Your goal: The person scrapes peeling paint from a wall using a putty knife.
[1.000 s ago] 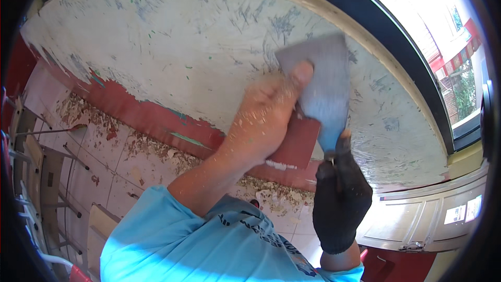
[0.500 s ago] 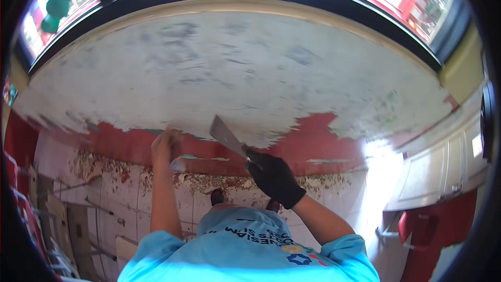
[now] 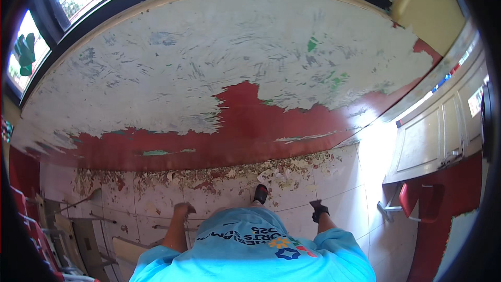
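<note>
A wall below the window carries peeling red paint (image 3: 250,125) along its lower part. Above that it is scraped to a pale, scuffed surface (image 3: 172,73) with grey and green marks. My right hand (image 3: 320,212), in a black glove, hangs low beside my body, away from the wall. It is closed round a scraper, whose short-looking metal blade (image 3: 315,203) points up; the handle is hidden in the glove. My bare left hand (image 3: 182,211) is low at my other side with fingers loosely apart, touching nothing that I can see.
Paint flakes (image 3: 209,177) litter the tiled floor along the wall's foot. A red chair (image 3: 412,202) stands at the right, near a pale panelled door (image 3: 433,136). Metal frames and boards (image 3: 73,235) crowd the left. A dark-framed window (image 3: 57,15) runs above.
Both hands have dropped from the wall down to my sides, the right with the scraper still in it. My view has shifted right, and I have stepped along the wall.
</note>
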A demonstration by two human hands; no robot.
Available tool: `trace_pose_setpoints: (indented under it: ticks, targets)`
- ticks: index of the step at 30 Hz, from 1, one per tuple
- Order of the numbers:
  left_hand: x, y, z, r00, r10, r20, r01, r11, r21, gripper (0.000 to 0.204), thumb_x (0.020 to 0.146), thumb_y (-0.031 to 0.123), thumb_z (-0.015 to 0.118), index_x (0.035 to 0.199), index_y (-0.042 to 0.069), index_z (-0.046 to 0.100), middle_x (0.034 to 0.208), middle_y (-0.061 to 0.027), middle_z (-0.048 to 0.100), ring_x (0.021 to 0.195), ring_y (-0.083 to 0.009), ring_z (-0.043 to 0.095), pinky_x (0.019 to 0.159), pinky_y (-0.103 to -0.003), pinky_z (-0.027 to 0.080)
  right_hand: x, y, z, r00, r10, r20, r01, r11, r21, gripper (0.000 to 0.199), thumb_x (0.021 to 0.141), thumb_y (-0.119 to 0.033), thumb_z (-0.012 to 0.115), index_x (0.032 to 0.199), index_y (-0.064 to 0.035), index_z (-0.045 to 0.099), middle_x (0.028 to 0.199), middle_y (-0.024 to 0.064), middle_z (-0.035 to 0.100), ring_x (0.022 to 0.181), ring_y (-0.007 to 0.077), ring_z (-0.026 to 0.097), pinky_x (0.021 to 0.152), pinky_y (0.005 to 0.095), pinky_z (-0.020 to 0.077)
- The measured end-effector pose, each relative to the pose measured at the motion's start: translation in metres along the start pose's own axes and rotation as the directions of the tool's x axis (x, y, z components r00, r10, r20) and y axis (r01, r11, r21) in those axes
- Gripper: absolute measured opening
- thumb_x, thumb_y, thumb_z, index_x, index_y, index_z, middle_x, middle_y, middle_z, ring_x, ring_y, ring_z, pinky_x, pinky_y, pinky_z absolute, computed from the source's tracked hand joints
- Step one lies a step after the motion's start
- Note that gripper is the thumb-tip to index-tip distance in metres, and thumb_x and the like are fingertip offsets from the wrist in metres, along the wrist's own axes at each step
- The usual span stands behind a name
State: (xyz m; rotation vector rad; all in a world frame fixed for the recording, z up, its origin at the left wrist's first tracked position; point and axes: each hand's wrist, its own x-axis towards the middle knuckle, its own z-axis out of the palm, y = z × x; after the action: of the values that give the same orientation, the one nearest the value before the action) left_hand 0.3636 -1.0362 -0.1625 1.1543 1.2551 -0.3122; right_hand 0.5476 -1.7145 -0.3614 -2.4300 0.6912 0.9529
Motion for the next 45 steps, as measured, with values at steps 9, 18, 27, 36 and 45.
trace_pose_setpoints:
  ticks: [9,18,27,36,45]
  targets:
    - [0.006,-0.040,0.031,0.995,0.085,0.043,-0.091,0.982,0.166,0.020,0.082,0.008,0.048,0.084,-0.011,0.053,0.072,-0.0208,0.061,0.060,-0.0313,0.063,0.052,-0.035,0.051,-0.205,0.051,0.065,0.908,0.270,0.319,-0.417,0.649,0.637,0.017,0.081,-0.029,0.054,0.075,-0.0147,0.048,0.054,0.0039,0.045,0.041,0.0174,0.043,0.036,0.0338,0.0333]
    - [0.044,-0.150,-0.025,0.981,-0.109,0.160,0.060,0.958,0.282,0.021,0.081,0.008,0.049,0.086,-0.013,0.052,0.071,-0.0215,0.060,0.062,-0.0331,0.063,0.053,-0.040,0.051,-0.296,0.001,0.026,0.913,0.107,0.394,-0.330,0.759,0.561,0.010,0.081,-0.021,0.056,0.079,-0.0166,0.047,0.051,0.0024,0.042,0.037,0.0172,0.041,0.034,0.0332,0.0308]
    - [-0.001,-0.172,-0.012,0.996,0.078,-0.034,-0.049,0.853,0.520,0.028,0.080,0.021,0.052,0.083,-0.005,0.061,0.078,-0.0122,0.065,0.070,-0.0219,0.062,0.068,-0.034,0.051,-0.240,0.012,-0.009,0.905,0.176,0.388,-0.347,0.832,0.432,0.016,0.081,-0.023,0.055,0.069,-0.0139,0.049,0.050,0.0011,0.042,0.038,0.0154,0.041,0.034,0.0295,0.0327]
    - [-0.010,-0.196,0.068,0.993,0.035,-0.115,0.083,0.494,0.865,0.022,0.073,0.027,0.062,0.069,0.006,0.066,0.076,-0.0097,0.065,0.074,-0.0231,0.064,0.066,-0.036,0.050,-0.152,-0.010,-0.096,0.881,-0.126,0.457,-0.099,0.894,0.437,0.013,0.079,-0.023,0.055,0.074,-0.0105,0.055,0.054,0.0027,0.049,0.038,0.0156,0.046,0.034,0.0299,0.0372]
    - [-0.098,-0.047,0.280,0.807,0.574,-0.135,-0.483,0.775,0.408,0.024,0.077,0.023,0.052,0.077,0.001,0.063,0.081,-0.0152,0.064,0.075,-0.0270,0.062,0.067,-0.037,0.048,-0.139,-0.118,-0.238,0.740,-0.586,0.331,0.356,0.758,0.546,0.023,0.085,-0.013,0.051,0.104,-0.0009,0.050,0.068,0.0050,0.054,0.048,0.0111,0.050,0.038,0.0236,0.0398]
